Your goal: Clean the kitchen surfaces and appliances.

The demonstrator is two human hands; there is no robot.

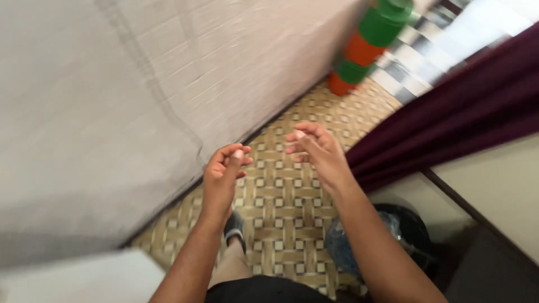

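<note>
— What are your hands doing?

— I am holding my left hand (224, 168) and right hand (313, 147) up over the woven-pattern floor (281, 207), fingers loosely curled, both grasping nothing.

— And the things nearest them?

— A white bedsheet (112, 101) is hanging just beside my left hand. A stack of green and orange containers (368, 45) is standing farther ahead, beside a dark purple curtain (449, 112).

Left hand (223, 171) and right hand (314, 148) raised, fingers loosely curled, empty.
</note>
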